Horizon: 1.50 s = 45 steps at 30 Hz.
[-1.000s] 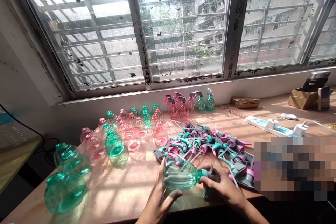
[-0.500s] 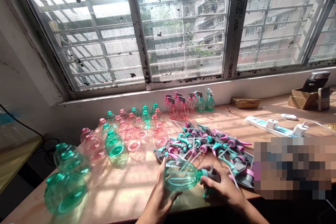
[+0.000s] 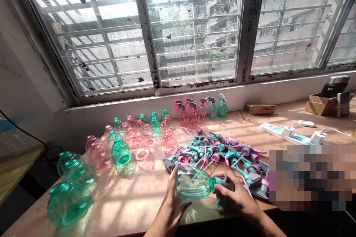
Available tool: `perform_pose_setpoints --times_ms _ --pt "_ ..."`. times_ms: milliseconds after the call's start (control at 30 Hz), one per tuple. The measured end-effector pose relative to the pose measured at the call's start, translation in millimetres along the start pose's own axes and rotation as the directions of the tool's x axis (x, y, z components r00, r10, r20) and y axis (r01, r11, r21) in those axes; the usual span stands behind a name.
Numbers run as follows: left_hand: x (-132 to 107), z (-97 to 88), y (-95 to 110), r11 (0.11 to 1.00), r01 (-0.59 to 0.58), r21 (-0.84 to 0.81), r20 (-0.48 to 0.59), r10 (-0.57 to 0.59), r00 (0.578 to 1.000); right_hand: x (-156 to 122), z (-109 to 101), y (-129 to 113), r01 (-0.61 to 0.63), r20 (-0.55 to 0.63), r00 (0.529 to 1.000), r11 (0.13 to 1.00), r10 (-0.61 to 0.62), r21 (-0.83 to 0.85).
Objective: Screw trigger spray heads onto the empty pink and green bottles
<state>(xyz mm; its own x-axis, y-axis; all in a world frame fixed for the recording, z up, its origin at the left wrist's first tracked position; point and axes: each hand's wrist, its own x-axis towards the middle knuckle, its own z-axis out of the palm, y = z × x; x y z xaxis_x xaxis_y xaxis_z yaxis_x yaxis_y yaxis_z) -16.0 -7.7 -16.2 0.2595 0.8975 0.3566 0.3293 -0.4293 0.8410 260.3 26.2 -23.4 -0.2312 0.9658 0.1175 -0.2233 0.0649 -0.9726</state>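
Near the table's front edge, a clear green spray bottle (image 3: 193, 184) lies sideways in the air between my hands, its neck pointing right. My left hand (image 3: 171, 202) is wrapped round its base end. At the neck, my right hand (image 3: 235, 194) grips the grey and teal trigger sprayer head (image 3: 226, 182), fingers partly hidden behind it. The head sits at the bottle's mouth; how tightly it is screwed on I cannot tell. Just beyond my hands, a heap of pink, teal and grey sprayer heads (image 3: 219, 152) with thin tubes fills a dark tray (image 3: 263, 194).
Several open green bottles (image 3: 69, 207) and pink bottles (image 3: 138, 147) stand at the left. Finished spray bottles (image 3: 194, 114) line up by the window wall. A white power strip (image 3: 286, 133), a brown packet (image 3: 260, 109) and a cardboard box (image 3: 319, 104) are at the right. A blurred patch covers the lower right.
The green bottle has turned slightly and shifted a little to the right in my hands. My right hand's fingers have moved slightly at the sprayer head.
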Motion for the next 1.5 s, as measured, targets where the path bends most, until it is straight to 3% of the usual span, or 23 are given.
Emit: perform_pose_setpoints --times_ms 300,467,633,733,867,1000,1133,1333,1500 --pt "-4 -1.8 -7 0.997 0.076 0.029 0.019 -0.077 0.997 -2 5 -4 0.033 -0.038 0.999 0.999 -0.034 -0.024" --pt "0 -5.2 5 0.989 -0.006 0.148 0.061 -0.003 0.998 -4 6 -6 0.022 -0.089 0.996 0.997 -0.028 -0.071" --pt "6 -2.0 12 0.994 -0.014 0.107 -0.022 0.016 1.0 -4 5 -11 -0.014 -0.067 0.998 0.994 0.007 -0.109" --pt "4 0.0 9 0.998 0.007 0.061 -0.008 -0.006 1.0 -3 3 -14 0.006 -0.066 0.998 0.992 -0.014 -0.123" --pt "-1 -1.0 2 0.995 0.084 0.046 -0.014 -0.083 0.996 -5 2 -11 -0.004 -0.075 0.997 1.0 0.003 -0.012" --pt "0 -4.4 0 0.994 0.016 0.108 0.022 -0.019 1.0 -7 2 -6 -0.024 -0.087 0.996 0.998 0.028 0.052" --pt "4 -5.0 6 0.992 -0.037 0.122 0.029 0.034 0.999 -7 2 -9 0.0 -0.083 0.997 1.0 0.001 0.011" --pt "-3 -1.6 10 0.998 0.065 -0.005 0.015 -0.065 0.998 -7 4 -14 -0.007 -0.075 0.997 0.999 0.01 0.038" --pt "-3 -4.1 8 0.992 0.12 0.025 0.039 -0.121 0.992 -8 3 -14 0.02 -0.052 0.998 1.0 -0.018 0.025"
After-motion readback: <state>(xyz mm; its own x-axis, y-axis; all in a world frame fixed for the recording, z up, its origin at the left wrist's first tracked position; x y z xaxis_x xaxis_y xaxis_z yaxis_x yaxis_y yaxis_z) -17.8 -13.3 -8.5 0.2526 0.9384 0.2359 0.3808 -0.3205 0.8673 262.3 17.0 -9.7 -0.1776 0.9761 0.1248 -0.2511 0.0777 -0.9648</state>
